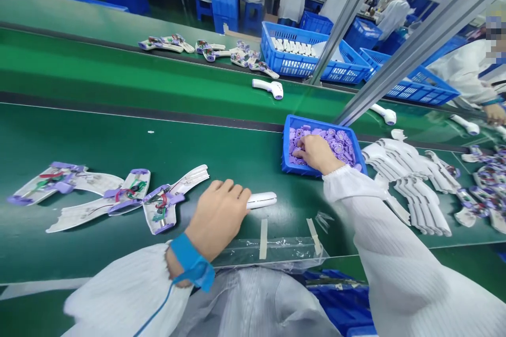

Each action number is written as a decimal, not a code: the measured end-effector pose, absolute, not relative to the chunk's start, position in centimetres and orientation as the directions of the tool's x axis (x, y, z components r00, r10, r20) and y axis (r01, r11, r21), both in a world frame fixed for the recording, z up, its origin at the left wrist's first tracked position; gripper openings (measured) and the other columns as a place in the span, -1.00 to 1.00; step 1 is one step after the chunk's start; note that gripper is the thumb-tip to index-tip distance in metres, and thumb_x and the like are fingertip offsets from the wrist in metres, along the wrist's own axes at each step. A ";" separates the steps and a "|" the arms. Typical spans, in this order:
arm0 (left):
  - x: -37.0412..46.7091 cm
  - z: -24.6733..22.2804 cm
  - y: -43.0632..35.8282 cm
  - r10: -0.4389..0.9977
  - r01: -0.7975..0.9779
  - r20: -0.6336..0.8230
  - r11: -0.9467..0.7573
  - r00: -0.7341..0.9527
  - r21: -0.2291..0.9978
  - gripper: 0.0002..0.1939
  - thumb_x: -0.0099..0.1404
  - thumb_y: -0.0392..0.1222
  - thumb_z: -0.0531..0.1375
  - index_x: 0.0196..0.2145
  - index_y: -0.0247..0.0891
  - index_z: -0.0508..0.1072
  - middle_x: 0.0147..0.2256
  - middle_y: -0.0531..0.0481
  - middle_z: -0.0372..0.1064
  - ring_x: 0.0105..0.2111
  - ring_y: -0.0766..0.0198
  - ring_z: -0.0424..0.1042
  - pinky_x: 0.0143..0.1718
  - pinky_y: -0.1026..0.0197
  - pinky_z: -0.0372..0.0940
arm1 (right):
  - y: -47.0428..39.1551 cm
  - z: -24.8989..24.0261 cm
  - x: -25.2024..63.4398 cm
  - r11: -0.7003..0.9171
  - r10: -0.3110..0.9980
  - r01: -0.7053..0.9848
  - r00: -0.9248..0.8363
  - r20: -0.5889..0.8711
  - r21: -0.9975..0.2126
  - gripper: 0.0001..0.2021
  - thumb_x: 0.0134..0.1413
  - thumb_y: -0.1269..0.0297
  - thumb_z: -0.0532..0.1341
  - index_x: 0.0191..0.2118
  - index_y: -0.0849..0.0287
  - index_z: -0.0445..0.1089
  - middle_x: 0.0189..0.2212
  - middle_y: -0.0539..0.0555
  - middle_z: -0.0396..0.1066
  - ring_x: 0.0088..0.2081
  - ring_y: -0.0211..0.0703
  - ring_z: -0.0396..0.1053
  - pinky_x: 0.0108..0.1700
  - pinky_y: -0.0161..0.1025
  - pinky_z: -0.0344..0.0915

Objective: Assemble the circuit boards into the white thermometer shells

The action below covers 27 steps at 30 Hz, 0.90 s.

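My left hand [221, 213], with a blue wrist strap [192, 260], is closed over a white thermometer-gun housing [262, 200] lying on the green bench. Only its handle, with a dark seam along it, sticks out to the right; the hand covers the rest. Inside a blue bin [285, 155], my right hand [315, 154] has its fingers curled down among small purple plastic parts [342, 145], with thumb and fingertips pinched at one of them. To the left lie several opened thermometer halves [128, 192] with wires and circuit boards.
White shell halves [419, 189] are stacked right of the bin, with more wired halves [490, 184] beyond. A conveyor belt [177, 92] carries a white thermometer gun [269, 88]. Metal posts [367, 100] rise behind the bin. Taped clear plastic [276, 250] covers the front edge. Co-workers stand farther back.
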<state>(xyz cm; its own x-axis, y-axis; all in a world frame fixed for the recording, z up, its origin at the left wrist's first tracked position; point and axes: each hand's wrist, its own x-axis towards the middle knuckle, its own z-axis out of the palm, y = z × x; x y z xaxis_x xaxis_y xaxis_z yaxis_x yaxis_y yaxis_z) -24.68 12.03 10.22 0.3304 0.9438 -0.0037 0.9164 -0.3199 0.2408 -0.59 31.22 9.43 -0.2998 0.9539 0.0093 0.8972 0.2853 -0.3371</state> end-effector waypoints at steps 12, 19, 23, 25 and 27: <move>-24.6 10.7 12.6 0.919 -0.066 -0.392 0.394 0.051 0.917 -0.55 0.36 0.21 0.07 -0.24 -0.28 0.40 -0.27 -0.05 0.40 -0.30 0.21 0.38 -0.29 0.20 0.29 | 24.2 12.9 -0.4 0.242 0.964 0.486 -0.218 0.152 -0.840 -0.83 0.25 0.17 0.15 -0.13 0.12 0.27 -0.31 0.03 0.42 -0.29 -0.17 0.43 -0.21 -0.20 0.36; -23.2 11.6 12.1 0.973 0.520 -0.155 0.045 0.170 0.853 -0.65 0.40 0.15 0.07 -0.05 -0.12 0.37 -0.30 0.07 0.40 -0.33 0.23 0.35 -0.30 0.20 0.18 | 16.5 13.4 -2.0 0.007 0.953 0.200 -0.298 -0.054 -0.980 -0.74 0.25 0.12 0.19 -0.02 0.09 0.39 -0.32 0.00 0.37 -0.33 -0.24 0.41 -0.21 -0.21 0.40; -22.8 11.7 11.8 0.968 0.625 -0.005 -0.159 0.253 0.764 -0.67 0.41 0.10 0.09 0.02 -0.07 0.36 -0.12 0.05 0.41 -0.19 0.18 0.35 -0.15 0.16 0.18 | 14.5 14.2 -2.2 -0.163 0.933 0.098 -0.309 -0.186 -0.982 -0.75 0.21 0.13 0.25 -0.06 0.12 0.40 -0.38 -0.01 0.37 -0.37 -0.27 0.36 -0.30 -0.28 0.34; -22.7 11.6 11.9 0.961 0.637 0.037 -0.211 0.276 0.741 -0.67 0.40 0.10 0.11 0.02 -0.08 0.35 -0.12 0.06 0.41 -0.18 0.19 0.34 -0.14 0.15 0.18 | 14.1 14.8 -2.2 -0.195 0.914 0.106 -0.341 -0.220 -0.975 -0.78 0.23 0.15 0.24 -0.10 0.13 0.46 -0.35 0.02 0.40 -0.36 -0.29 0.34 -0.29 -0.29 0.33; -22.6 11.4 12.0 0.952 0.629 0.044 -0.235 0.304 0.741 -0.66 0.41 0.09 0.11 0.03 -0.09 0.34 -0.11 0.07 0.41 -0.18 0.21 0.33 -0.14 0.15 0.18 | 13.9 15.0 -2.3 -0.167 0.914 0.099 -0.358 -0.191 -0.981 -0.80 0.24 0.18 0.23 -0.11 0.10 0.51 -0.26 0.04 0.39 -0.37 -0.32 0.32 -0.31 -0.30 0.32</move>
<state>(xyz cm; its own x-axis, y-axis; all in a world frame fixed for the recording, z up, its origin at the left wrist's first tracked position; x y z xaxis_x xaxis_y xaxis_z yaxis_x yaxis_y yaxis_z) -22.57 12.00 11.45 0.3039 0.9517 0.0438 0.6294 -0.2351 0.7407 -2.33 13.93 15.05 -0.3575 0.9141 -0.1914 0.0995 -0.1665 -0.9810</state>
